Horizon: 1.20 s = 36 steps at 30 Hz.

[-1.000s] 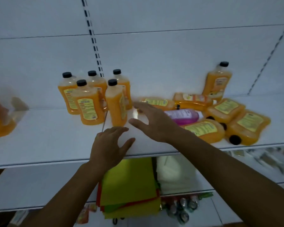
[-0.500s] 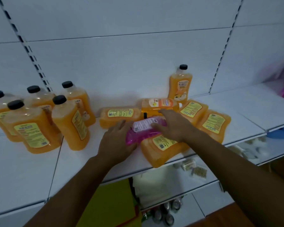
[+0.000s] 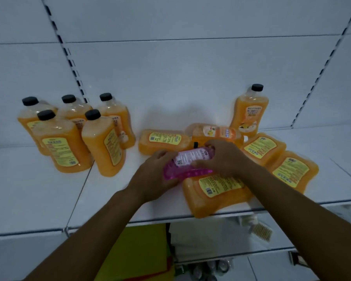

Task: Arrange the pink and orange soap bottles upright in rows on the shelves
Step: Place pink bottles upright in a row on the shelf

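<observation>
While five orange soap bottles [image 3: 73, 134] stand upright at the left of the white shelf [image 3: 39, 197], fallen ones [image 3: 217, 191] crowd your pink soap bottle [image 3: 190, 162]; your left hand [image 3: 154, 177] and right hand [image 3: 223, 158] grip its ends, lying sideways.

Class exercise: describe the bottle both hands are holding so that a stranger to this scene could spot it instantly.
Start at the white shelf and find the heap of toppled orange bottles right of centre. Lying in it, gripped by the left hand and right hand, is the pink bottle: the only pink one.
</observation>
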Each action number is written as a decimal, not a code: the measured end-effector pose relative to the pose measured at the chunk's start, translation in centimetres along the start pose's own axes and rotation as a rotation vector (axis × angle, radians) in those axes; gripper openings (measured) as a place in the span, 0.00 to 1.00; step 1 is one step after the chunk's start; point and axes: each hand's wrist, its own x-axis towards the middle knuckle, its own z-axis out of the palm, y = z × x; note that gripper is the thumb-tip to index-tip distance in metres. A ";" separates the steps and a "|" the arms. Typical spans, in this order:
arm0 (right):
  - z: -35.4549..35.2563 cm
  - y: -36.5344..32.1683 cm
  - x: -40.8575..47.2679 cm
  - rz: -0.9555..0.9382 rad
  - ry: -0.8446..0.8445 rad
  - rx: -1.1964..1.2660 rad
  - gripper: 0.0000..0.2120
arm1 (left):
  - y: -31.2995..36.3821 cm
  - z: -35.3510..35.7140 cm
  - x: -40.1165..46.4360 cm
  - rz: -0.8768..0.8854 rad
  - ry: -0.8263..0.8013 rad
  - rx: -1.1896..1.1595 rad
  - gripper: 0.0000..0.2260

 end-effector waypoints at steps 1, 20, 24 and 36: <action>-0.1 -0.2 0.0 -0.024 0.034 0.000 0.28 | 0.3 -0.1 -0.2 -0.012 0.014 -0.022 0.34; -0.5 -11.1 1.1 -0.553 0.003 0.529 0.48 | 0.4 -8.0 -9.9 -0.482 0.355 -1.015 0.19; -0.8 -11.6 1.1 -0.544 0.101 0.574 0.48 | 0.9 -8.8 -9.1 -0.425 0.300 -0.957 0.21; -9.5 -1.6 -4.7 -0.160 0.476 0.610 0.39 | 9.2 -3.7 4.4 -0.163 -0.079 -0.959 0.20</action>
